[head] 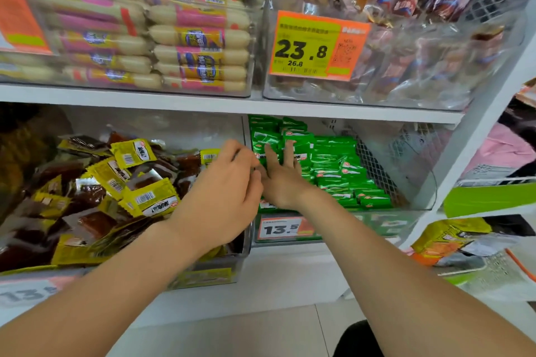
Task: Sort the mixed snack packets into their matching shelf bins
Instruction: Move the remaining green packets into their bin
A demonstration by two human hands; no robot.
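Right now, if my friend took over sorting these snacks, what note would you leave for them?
Left hand: curled above the divider between the two lower bins; whether it holds a packet is hidden.
Right hand: flat and open on the green packets.
Green packets fill the lower right bin; yellow packets lie in the lower left bin.
Done: no stray shows on top of either bin.
Left: check the left hand, then look under the top layers.

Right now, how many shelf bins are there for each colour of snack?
Green-packet bin: 1
Yellow-packet bin: 1
Dark-red-packet bin: 1
Pink-and-yellow sausage bin: 1
Total: 4 bins
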